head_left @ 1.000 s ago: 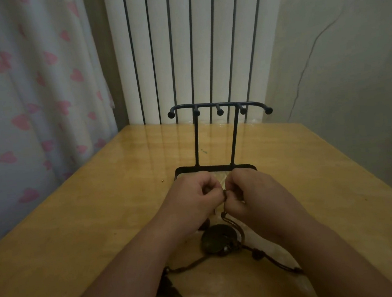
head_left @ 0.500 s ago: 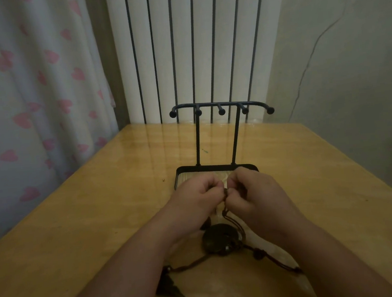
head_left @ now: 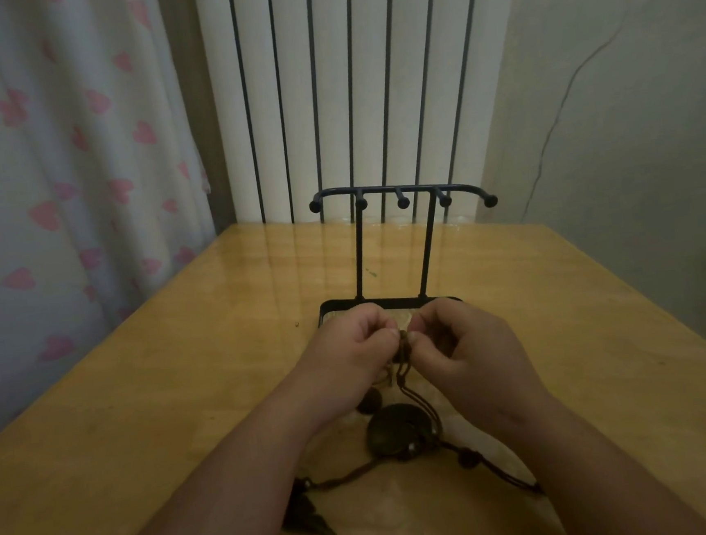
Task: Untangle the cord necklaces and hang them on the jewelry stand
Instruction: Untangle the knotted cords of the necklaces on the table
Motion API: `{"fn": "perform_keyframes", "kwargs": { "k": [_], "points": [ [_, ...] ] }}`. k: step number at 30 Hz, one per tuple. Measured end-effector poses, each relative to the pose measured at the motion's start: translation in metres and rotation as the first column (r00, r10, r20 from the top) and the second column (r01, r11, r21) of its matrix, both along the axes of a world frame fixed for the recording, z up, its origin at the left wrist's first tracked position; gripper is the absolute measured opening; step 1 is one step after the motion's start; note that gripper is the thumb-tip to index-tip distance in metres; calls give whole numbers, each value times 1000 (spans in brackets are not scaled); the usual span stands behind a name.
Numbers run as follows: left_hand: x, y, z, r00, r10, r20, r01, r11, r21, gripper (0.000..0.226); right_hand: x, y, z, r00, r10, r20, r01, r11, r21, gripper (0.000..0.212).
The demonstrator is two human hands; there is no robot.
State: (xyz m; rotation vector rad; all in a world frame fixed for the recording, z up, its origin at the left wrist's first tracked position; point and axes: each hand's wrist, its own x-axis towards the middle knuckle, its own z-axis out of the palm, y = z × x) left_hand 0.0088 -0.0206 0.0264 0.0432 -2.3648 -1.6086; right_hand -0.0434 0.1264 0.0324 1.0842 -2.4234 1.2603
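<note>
Dark cord necklaces (head_left: 408, 384) lie tangled on the wooden table (head_left: 142, 413) between my forearms. A round dark pendant (head_left: 400, 431) sits in the middle, and a darker pointed pendant (head_left: 307, 516) lies near my left forearm. My left hand (head_left: 350, 353) and my right hand (head_left: 469, 342) meet fingertip to fingertip and pinch a knot of the cord just above the round pendant. The black jewelry stand (head_left: 400, 197) rises right behind my hands, its pegs bare. My hands hide part of its base.
A white ribbed radiator (head_left: 361, 87) stands behind the table's far edge. A curtain with pink hearts (head_left: 56, 165) hangs on the left. A plain wall (head_left: 626, 94) with a thin wire is on the right. A tiny bead (head_left: 297, 324) lies left of the stand's base.
Both hands stay pinched on the cord at the same spot, with only small finger movement. The view has shifted slightly.
</note>
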Motion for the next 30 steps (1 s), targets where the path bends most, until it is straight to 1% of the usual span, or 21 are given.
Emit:
{"fn": "perform_keyframes", "kwargs": {
  "k": [5, 7, 10, 16, 20, 22, 24, 26, 30],
  "points": [
    [0, 1, -2, 999, 26, -28, -31, 980, -199, 19, 1, 2, 4, 994, -23, -106, 41, 985, 171, 5],
    [-1, 1, -4, 999, 20, -31, -27, 973, -230, 18, 1, 2, 7, 989, -25, -145, 57, 974, 218, 7],
    [-2, 2, -5, 1000, 15, -21, -19, 972, -234, 17, 1, 0, 7, 985, -23, -169, 67, 962, 264, 9],
    [-1, 2, -2, 999, 39, -28, -44, 980, -193, 17, 1, 1, 6, 988, -12, -151, 52, 964, 261, 10],
    [-1, 3, -2, 1000, 15, -13, -17, 982, -187, 21, 0, 0, 3, 989, 8, -149, 35, 959, 282, 9],
    [-1, 2, -2, 1000, -9, 11, 11, 990, -143, 23, 0, 0, 2, 990, 17, -137, 22, 961, 276, 10],
    [0, 2, -3, 999, -40, 33, 42, 995, -85, 25, -1, 0, 0, 995, 21, -94, 3, 969, 245, 11],
    [0, 2, -3, 997, -61, 43, 62, 998, -33, 30, -1, -1, -3, 999, 28, -46, -19, 982, 186, 6],
    [0, 3, -2, 996, -88, 26, 87, 995, 45, 31, -2, -3, -7, 1000, 29, -11, -28, 998, 62, 5]
  ]
}}
